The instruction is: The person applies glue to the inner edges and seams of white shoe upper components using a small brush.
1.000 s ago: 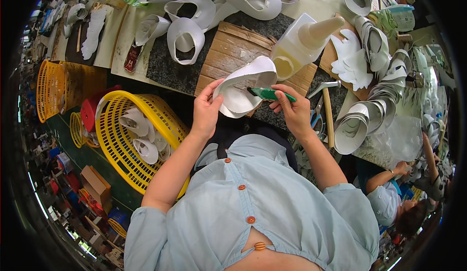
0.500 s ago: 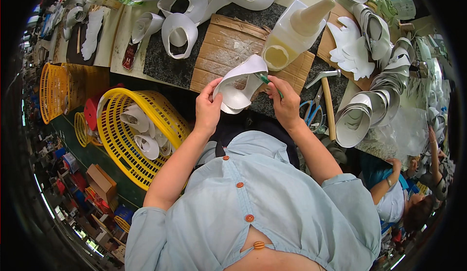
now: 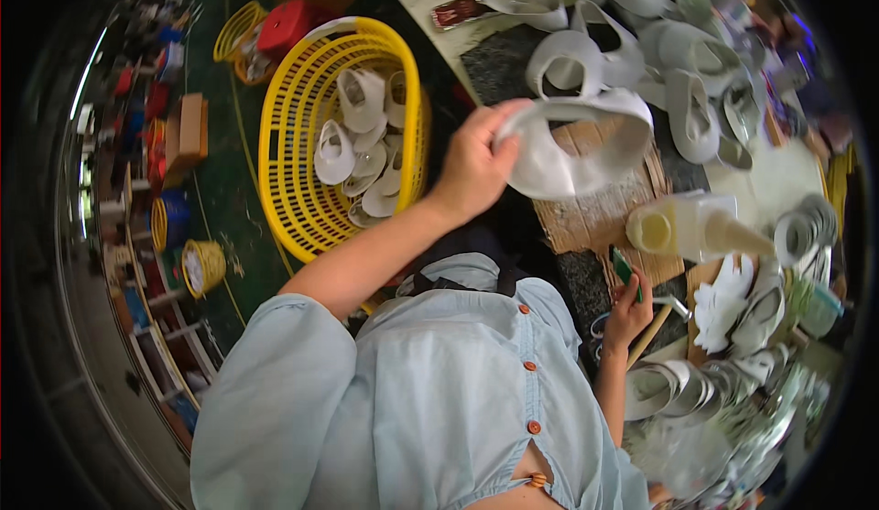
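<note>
My left hand is closed on the edge of a white shoe upper, lifted between the yellow basket and the bench. The upper is slightly blurred and its foot opening shows. Over the bench's near edge, my right hand closes around a small green tool; its tip is too small to make out. A cardboard sheet lies under and beyond the held upper. Inside the basket are several white shoe uppers.
Beside my right hand lie a hammer and blue-handled scissors. A plastic bottle of yellowish liquid stands on the cardboard. Stacked uppers sit at the right, loose uppers at the far side. A red stool-like object stands behind the basket.
My view has turned left toward the basket. My hands have moved apart: the left carries the shoe upper toward the basket, and the right, with the green tool, has come away from it.
</note>
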A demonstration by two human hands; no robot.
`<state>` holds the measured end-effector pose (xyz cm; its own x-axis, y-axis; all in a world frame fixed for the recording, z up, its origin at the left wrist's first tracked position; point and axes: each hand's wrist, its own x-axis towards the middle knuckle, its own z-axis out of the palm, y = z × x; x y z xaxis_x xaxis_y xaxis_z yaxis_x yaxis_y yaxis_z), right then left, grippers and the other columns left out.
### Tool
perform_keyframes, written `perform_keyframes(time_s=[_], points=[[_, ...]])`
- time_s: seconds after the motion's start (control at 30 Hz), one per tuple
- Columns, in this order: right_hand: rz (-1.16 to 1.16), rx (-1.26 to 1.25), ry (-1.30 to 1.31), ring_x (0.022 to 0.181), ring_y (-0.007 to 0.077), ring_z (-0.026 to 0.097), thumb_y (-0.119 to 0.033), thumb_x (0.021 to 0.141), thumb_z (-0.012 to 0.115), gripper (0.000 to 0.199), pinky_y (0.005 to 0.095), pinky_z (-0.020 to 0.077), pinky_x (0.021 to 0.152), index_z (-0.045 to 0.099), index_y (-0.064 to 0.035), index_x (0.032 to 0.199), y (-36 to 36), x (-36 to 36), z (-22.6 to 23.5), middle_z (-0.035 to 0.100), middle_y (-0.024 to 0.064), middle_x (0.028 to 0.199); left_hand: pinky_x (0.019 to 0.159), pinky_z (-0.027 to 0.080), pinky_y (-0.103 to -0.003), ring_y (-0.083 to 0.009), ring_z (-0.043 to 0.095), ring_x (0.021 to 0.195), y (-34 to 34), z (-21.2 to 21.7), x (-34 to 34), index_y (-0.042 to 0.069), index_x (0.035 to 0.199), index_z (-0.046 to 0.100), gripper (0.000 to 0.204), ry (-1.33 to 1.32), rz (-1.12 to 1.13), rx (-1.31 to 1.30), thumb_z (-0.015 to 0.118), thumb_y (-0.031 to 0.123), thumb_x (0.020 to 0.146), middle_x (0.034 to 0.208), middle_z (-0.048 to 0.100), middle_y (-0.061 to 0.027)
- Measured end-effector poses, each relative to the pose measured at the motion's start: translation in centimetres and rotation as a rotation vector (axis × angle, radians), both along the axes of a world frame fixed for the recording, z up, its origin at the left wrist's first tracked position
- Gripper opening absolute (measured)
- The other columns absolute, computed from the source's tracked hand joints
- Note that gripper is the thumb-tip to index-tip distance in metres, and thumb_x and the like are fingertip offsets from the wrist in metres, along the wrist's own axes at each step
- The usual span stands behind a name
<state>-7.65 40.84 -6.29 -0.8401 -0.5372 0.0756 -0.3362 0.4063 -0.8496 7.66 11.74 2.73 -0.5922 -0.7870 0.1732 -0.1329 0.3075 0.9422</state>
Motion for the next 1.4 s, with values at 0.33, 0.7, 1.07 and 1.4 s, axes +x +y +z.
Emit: perform_keyframes(time_s=[0.33, 0.7, 1.07, 1.4], points=[[0.116, 0.088, -0.171, 0.055, 0.0078, 0.055, -0.026, 0.098, 0.051, 0.031, 0.0210, 0.0433, 0.051, 0.064, 0.0010, 0.107, -5.8, -1.3, 4.2, 0.063, 0.0049, 0.068, 0.070, 0.049, -0.023, -0.0076, 0.059, 0.080, -10.2, -1.6, 24.0, 0.002, 0.099, 0.058, 0.016, -0.491, 0.514, -0.009, 0.059, -0.002, 0.084, 0.088, 0.061, -0.0036], [0.299, 0.247, -0.163, 0.055, 0.0068, 0.055, -0.025, 0.098, 0.052, 0.029, 0.0209, 0.0434, 0.049, 0.064, 0.0007, 0.103, -12.0, -0.8, 5.4, 0.063, 0.0040, 0.070, 0.077, 0.047, -0.041, -0.0354, 0.057, 0.090, -4.6, -19.2, 28.3, 0.003, 0.096, 0.058, 0.014, -0.678, 0.386, -0.158, 0.059, 0.001, 0.081, 0.095, 0.057, -0.0142], [0.274, 0.259, -0.215, 0.057, 0.0097, 0.059, -0.013, 0.094, 0.058, 0.017, 0.0232, 0.0468, 0.050, 0.064, 0.0002, 0.101, -14.2, 0.5, 5.9, 0.062, 0.0063, 0.074, 0.082, 0.046, -0.043, -0.0393, 0.053, 0.093, -2.3, -28.1, 29.9, 0.002, 0.094, 0.055, 0.027, -1.022, 0.374, 0.037, 0.065, -0.001, 0.069, 0.100, 0.052, -0.0202], [0.778, -0.076, 0.388, 0.059, 0.0203, 0.060, -0.002, 0.078, 0.062, 0.038, 0.0299, 0.0486, 0.047, 0.056, -0.0008, 0.116, -23.0, -1.4, 24.6, 0.060, 0.0083, 0.076, 0.083, 0.045, -0.038, -0.0311, 0.053, 0.093, -15.2, -13.7, 19.0, 0.002, 0.109, 0.051, 0.027, -0.598, 0.471, -0.254, 0.054, -0.003, 0.082, 0.109, 0.045, -0.0155]])
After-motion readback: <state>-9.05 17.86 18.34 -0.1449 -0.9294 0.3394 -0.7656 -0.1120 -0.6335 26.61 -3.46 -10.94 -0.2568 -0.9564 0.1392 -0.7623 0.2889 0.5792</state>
